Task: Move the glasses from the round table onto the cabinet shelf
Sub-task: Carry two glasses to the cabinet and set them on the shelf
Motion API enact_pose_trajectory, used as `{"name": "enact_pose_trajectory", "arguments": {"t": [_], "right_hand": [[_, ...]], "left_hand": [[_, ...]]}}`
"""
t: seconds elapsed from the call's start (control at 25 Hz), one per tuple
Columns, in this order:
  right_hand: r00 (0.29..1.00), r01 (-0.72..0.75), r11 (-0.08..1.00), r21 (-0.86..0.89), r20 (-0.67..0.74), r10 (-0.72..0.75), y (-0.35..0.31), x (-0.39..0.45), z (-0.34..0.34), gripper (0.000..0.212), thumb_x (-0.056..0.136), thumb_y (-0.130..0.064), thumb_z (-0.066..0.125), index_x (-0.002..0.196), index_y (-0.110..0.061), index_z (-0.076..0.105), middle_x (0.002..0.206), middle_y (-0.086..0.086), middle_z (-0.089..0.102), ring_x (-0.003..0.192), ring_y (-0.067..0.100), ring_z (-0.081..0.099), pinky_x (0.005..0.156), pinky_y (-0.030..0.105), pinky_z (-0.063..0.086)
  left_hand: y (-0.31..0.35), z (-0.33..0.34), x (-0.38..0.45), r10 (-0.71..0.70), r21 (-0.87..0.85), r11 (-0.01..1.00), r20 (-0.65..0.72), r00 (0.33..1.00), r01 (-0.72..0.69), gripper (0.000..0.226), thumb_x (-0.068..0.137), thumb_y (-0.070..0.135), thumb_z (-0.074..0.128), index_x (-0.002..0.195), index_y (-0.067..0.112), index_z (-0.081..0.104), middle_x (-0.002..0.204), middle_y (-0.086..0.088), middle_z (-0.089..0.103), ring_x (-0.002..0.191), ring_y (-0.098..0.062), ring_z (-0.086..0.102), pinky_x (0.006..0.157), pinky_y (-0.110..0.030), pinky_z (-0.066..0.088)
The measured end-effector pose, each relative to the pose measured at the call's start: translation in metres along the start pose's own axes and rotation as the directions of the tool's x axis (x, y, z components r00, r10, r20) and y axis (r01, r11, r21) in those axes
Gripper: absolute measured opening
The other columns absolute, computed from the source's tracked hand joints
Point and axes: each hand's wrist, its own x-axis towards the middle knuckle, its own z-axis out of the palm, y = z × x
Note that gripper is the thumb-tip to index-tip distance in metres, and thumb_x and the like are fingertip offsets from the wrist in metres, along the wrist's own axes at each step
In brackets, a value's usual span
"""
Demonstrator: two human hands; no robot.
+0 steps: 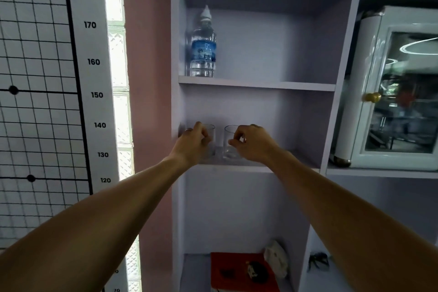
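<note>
While both arms reach into the cabinet, head view shows the placing step: left hand (195,141) wraps the left glass (209,140), right hand (251,144) pinches the right glass (230,142), both seemingly seated on the middle shelf (279,165). Next: let go cleanly, withdraw without tipping them.

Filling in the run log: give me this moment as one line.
stage: placing | left hand: on left glass | right hand: on right glass | both glasses on middle cabinet shelf | water bottle: shelf above
</note>
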Motion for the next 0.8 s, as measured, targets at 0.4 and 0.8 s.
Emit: {"name": "enact_pose_trajectory", "arguments": {"t": [0.4,0.8], "right_hand": [[1.000,-0.004,0.979,0.204,-0.007,0.006,0.013,0.031,0.020,0.037,0.087,-0.043,0.067,0.118,-0.025,0.057,0.114,0.009,0.063,0.098,0.029,0.062,0.083,0.037,0.053],[1.000,0.007,0.936,0.353,-0.011,-0.003,0.020,0.037,0.033,0.067,0.084,-0.026,0.068,0.141,-0.023,0.034,0.122,0.014,0.060,0.108,0.034,0.060,0.088,0.045,0.054]], "left_hand": [[0.014,0.010,0.015,-0.226,-0.111,0.971,-0.129,0.965,0.213,0.024,0.100,0.022,0.042,0.117,0.006,0.048,0.119,-0.022,0.056,0.104,-0.037,0.057,0.089,-0.045,0.049],[-0.004,0.044,-0.002,0.147,0.351,0.933,-0.185,0.972,-0.074,0.010,0.091,0.012,0.052,0.085,0.006,0.056,0.094,-0.017,0.066,0.087,-0.035,0.062,0.070,-0.035,0.042]]}}
